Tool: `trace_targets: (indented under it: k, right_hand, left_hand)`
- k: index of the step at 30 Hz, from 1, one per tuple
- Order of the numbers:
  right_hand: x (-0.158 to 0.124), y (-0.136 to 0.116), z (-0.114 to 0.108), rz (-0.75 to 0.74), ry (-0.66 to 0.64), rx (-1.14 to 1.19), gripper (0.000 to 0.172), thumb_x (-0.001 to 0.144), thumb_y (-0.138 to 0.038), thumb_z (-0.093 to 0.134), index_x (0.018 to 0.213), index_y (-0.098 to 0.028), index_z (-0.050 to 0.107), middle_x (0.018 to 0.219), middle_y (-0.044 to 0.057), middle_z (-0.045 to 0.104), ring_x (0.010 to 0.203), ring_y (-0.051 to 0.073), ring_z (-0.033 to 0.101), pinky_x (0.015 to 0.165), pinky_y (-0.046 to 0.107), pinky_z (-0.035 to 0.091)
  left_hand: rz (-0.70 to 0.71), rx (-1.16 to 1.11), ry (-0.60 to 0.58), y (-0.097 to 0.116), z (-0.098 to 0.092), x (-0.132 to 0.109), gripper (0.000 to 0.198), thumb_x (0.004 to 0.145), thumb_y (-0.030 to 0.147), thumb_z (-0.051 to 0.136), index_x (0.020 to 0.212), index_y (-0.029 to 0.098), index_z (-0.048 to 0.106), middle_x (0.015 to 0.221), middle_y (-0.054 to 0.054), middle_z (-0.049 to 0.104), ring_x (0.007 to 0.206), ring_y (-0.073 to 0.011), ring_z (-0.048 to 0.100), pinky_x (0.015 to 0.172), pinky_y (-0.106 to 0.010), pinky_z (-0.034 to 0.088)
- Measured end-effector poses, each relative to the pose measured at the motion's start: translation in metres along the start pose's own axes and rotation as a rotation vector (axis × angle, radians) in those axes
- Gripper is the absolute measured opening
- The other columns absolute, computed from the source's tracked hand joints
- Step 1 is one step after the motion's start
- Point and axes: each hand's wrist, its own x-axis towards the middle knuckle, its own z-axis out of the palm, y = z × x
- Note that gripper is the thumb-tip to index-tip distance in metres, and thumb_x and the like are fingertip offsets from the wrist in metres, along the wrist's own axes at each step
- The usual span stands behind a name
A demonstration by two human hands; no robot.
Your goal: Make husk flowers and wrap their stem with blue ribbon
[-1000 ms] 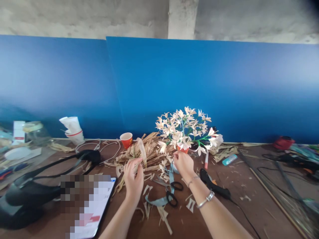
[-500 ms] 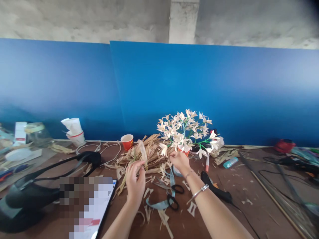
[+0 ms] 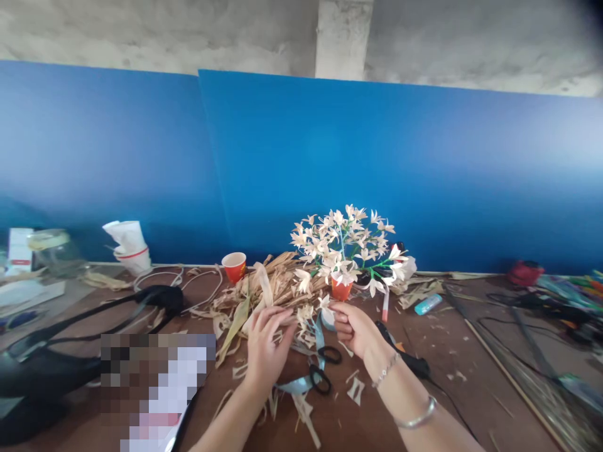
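My right hand (image 3: 358,329) is closed in a pinch, with a small white flower (image 3: 325,304) at its fingertips. My left hand (image 3: 269,342) faces it from the left, thumb and fingers apart and nothing visible between them. Between the hands lies a small bunch of pale flowers (image 3: 305,320). Below it are scissors with black handles (image 3: 321,379) and a light blue ribbon (image 3: 296,385). Just behind my right hand, a spray of white flowers on green stems (image 3: 342,242) stands in a red paper cup (image 3: 341,289).
Dried husks (image 3: 277,276) are heaped behind my left hand, beside another red cup (image 3: 234,269). A black glue gun (image 3: 407,358) lies right of my right wrist. A phone (image 3: 174,395) and a black strapped object (image 3: 38,370) lie left. A blue panel (image 3: 301,150) closes off the back.
My right hand has drawn down and away from the flower spray and now has a small white flower at its fingertips. My left hand has shifted right, its fingers extended. The view has shifted slightly.
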Motion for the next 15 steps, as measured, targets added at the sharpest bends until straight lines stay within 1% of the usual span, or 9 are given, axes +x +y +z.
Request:
trace_targets:
  k: [4,6,8,10,12,13,14,15]
  right_hand:
    - [-0.022,0.003,0.018,0.059,-0.064,0.001,0.018,0.062,-0.026,0.061,0.056,-0.015,0.048,0.040,-0.011,0.027,0.033,0.001,0.018,0.034,0.017,0.008]
    - [-0.031,0.006,0.028,0.061,-0.072,-0.014,0.016,0.061,-0.026,0.063,0.058,-0.014,0.052,0.040,-0.011,0.028,0.034,0.001,0.019,0.035,0.017,0.008]
    - [-0.038,0.009,0.034,0.034,-0.080,-0.070,0.015,0.062,-0.027,0.063,0.061,-0.013,0.056,0.040,-0.010,0.030,0.036,0.002,0.020,0.037,0.017,0.011]
    - [-0.041,0.009,0.030,-0.033,-0.111,-0.174,0.019,0.066,-0.031,0.061,0.063,-0.013,0.059,0.041,-0.009,0.032,0.037,0.003,0.023,0.038,0.018,0.015]
    - [-0.038,0.003,0.014,-0.127,-0.148,-0.397,0.026,0.072,-0.038,0.056,0.066,-0.013,0.062,0.042,-0.007,0.038,0.039,0.004,0.029,0.040,0.018,0.021]
    - [-0.034,-0.002,0.002,-0.166,-0.156,-0.586,0.029,0.075,-0.040,0.053,0.068,-0.013,0.063,0.045,-0.004,0.045,0.040,0.005,0.034,0.041,0.018,0.025]
    - [-0.028,-0.008,-0.013,-0.208,-0.104,-0.836,0.031,0.077,-0.041,0.050,0.069,-0.014,0.064,0.049,-0.002,0.052,0.041,0.006,0.040,0.042,0.018,0.028]
    - [-0.021,-0.016,-0.029,-0.249,0.025,-1.103,0.032,0.080,-0.041,0.047,0.070,-0.016,0.064,0.053,-0.001,0.056,0.044,0.007,0.045,0.044,0.018,0.031]
  left_hand:
    - [0.036,-0.001,-0.070,0.009,0.003,-0.004,0.017,0.076,0.022,0.056,0.091,0.022,0.062,0.093,-0.006,0.059,0.091,-0.0211,0.051,0.082,-0.038,0.038]
    - [0.026,-0.020,-0.107,0.010,0.004,-0.006,0.014,0.076,0.021,0.054,0.088,0.021,0.062,0.093,-0.006,0.058,0.091,-0.0214,0.050,0.082,-0.038,0.038]
    - [0.004,-0.051,-0.135,0.009,0.005,-0.008,0.010,0.076,0.020,0.054,0.081,0.019,0.063,0.093,-0.007,0.058,0.091,-0.0216,0.050,0.081,-0.038,0.039]
    - [-0.016,-0.078,-0.153,0.008,0.006,-0.009,0.009,0.076,0.020,0.054,0.074,0.018,0.063,0.092,-0.007,0.058,0.090,-0.0218,0.050,0.080,-0.037,0.039]
    - [-0.038,-0.090,-0.164,0.007,0.005,-0.009,0.011,0.075,0.019,0.053,0.069,0.018,0.062,0.090,-0.007,0.058,0.089,-0.0219,0.050,0.079,-0.037,0.039]
    - [-0.049,-0.093,-0.166,0.007,0.005,-0.008,0.012,0.075,0.019,0.053,0.068,0.018,0.062,0.090,-0.006,0.058,0.089,-0.0219,0.050,0.079,-0.037,0.039]
    - [-0.060,-0.096,-0.166,0.006,0.005,-0.008,0.013,0.075,0.019,0.053,0.066,0.018,0.062,0.089,-0.006,0.058,0.088,-0.0219,0.050,0.079,-0.037,0.040]
    - [-0.070,-0.098,-0.165,0.006,0.006,-0.008,0.012,0.074,0.019,0.053,0.066,0.018,0.062,0.089,-0.006,0.058,0.088,-0.0219,0.050,0.079,-0.036,0.040]
